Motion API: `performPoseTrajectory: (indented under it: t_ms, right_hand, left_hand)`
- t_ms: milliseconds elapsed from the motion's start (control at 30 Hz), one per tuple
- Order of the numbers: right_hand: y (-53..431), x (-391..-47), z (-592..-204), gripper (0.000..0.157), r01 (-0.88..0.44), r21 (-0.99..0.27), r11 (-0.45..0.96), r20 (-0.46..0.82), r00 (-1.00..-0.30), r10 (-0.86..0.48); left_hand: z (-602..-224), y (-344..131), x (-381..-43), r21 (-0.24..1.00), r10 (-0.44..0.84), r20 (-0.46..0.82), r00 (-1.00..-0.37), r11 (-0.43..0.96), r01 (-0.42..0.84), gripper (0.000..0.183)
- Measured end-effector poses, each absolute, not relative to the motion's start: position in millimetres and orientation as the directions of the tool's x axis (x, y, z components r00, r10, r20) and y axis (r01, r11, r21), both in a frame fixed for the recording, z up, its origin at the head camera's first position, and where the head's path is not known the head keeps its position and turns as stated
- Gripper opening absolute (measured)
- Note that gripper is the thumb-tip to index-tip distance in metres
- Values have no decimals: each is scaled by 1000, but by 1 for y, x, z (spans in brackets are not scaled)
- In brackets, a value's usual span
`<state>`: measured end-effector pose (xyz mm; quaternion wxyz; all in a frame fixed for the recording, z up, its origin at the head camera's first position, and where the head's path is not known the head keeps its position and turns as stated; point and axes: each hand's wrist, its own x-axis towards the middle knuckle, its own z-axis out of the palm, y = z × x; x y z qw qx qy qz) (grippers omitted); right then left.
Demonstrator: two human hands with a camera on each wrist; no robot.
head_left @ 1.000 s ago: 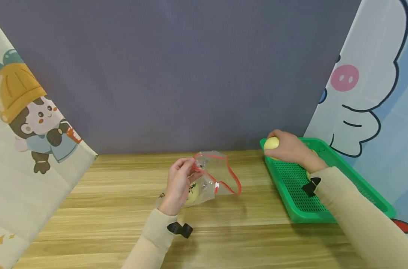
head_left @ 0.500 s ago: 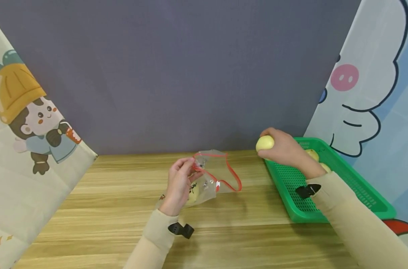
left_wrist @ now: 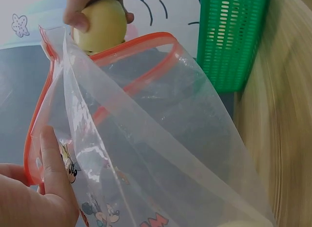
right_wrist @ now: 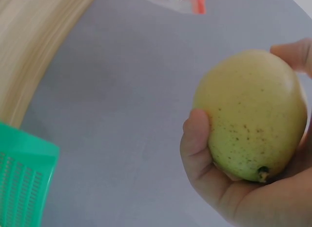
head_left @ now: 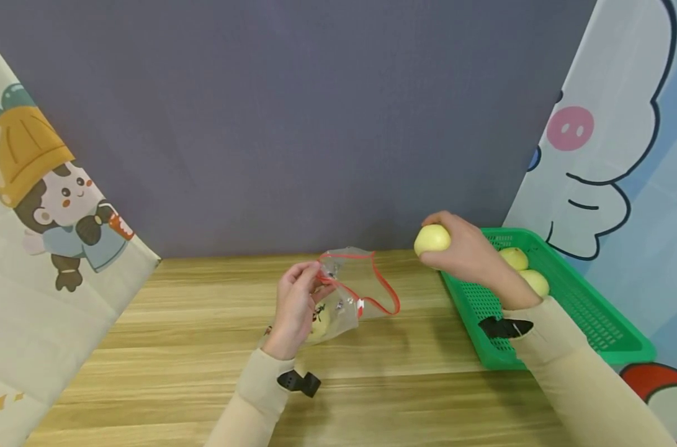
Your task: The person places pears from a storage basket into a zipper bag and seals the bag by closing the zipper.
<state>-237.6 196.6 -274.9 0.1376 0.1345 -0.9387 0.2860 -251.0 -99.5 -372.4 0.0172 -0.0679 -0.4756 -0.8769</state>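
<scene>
A yellow-green mango [head_left: 432, 239] with dark specks and a short stem [right_wrist: 263, 174] is gripped in my right hand [head_left: 465, 249], thumb on one side and fingers on the other. It is held above the far edge of the table, between bag and basket. My left hand [head_left: 295, 310] pinches the red-trimmed edge of a clear zip bag [left_wrist: 161, 134] printed with cartoon figures. The bag's mouth gapes toward the right. Another mango [head_left: 318, 324] lies low inside the bag, partly hidden by my left hand. In the left wrist view, the held mango [left_wrist: 103, 28] appears just beyond the bag's rim.
On the right stands a green perforated basket [head_left: 486, 357] with two more mangoes [head_left: 514, 258] in it, partly behind my right forearm. A grey backdrop [head_left: 316, 136] rises behind the wooden table [head_left: 193, 347]. Printed cartoon cloths hang at both sides.
My right hand has carried the mango left from over the basket toward the bag, uncovering the mangoes in the basket. My left hand and the bag have barely moved.
</scene>
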Motion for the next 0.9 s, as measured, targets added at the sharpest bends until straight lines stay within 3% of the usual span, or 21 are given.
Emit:
performPoseTrajectory:
  t_ms: [900]
  right_hand:
    - [160, -227, -305, 54, -422, -644, 639, 414, -894, -173]
  left_hand:
    - [-369, -103, -249, 834, 31, 142, -989, -543, 103, 8]
